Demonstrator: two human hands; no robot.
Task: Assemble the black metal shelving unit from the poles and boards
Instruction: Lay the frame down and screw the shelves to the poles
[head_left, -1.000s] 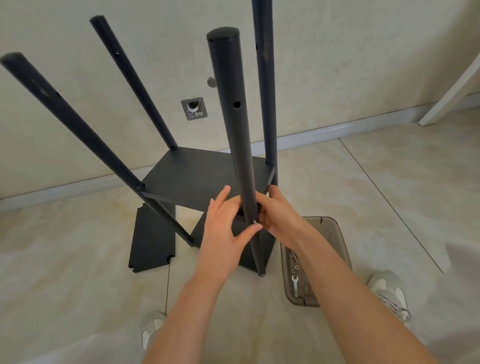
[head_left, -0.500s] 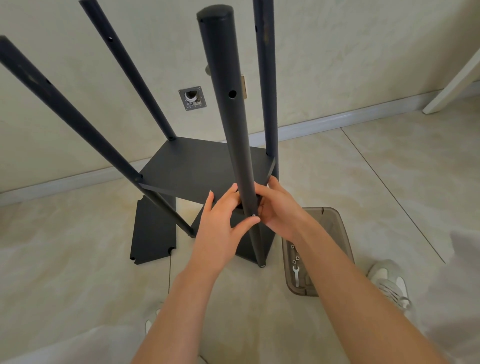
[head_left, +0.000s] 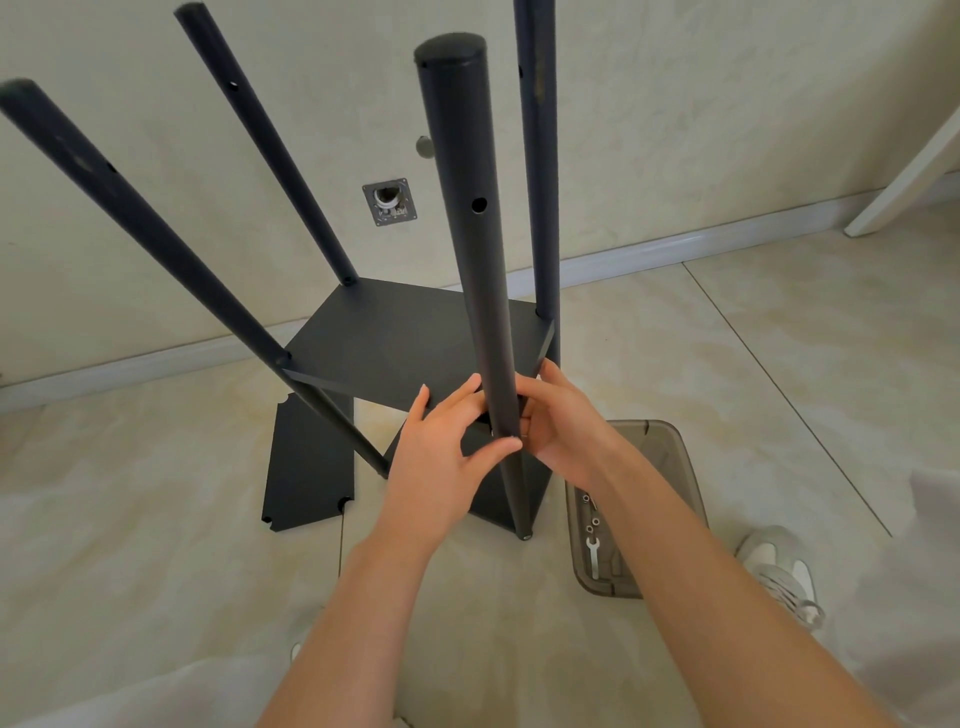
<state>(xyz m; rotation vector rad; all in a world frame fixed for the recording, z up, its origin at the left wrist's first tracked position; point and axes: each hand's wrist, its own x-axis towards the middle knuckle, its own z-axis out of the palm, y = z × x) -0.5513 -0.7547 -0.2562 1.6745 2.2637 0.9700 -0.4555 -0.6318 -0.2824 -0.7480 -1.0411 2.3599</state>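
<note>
The left hand's (head_left: 441, 457) thumb (head_left: 501, 446) lies across the front of the near pole (head_left: 478, 260), and its long fingers reach up along the pole's left side, just over the front edge of the shelf board (head_left: 395, 348). The right hand (head_left: 566, 426) curls its fingers round the same pole from the right, level with the board's front right corner. Whether it pinches anything small there cannot be told.

The near pole stands on the tiled floor (head_left: 779, 364), tilted slightly. Three more poles rise from the board's other corners: the left pole (head_left: 130, 218), the back left pole (head_left: 270, 150) and the back right pole (head_left: 537, 156).

A loose board (head_left: 309, 467) lies flat on the floor to the left. To the right of the near pole's foot is a clear plastic tray (head_left: 670, 441) holding a small wrench (head_left: 592, 556) and nuts, and beyond it a white shoe (head_left: 779, 571)
</note>
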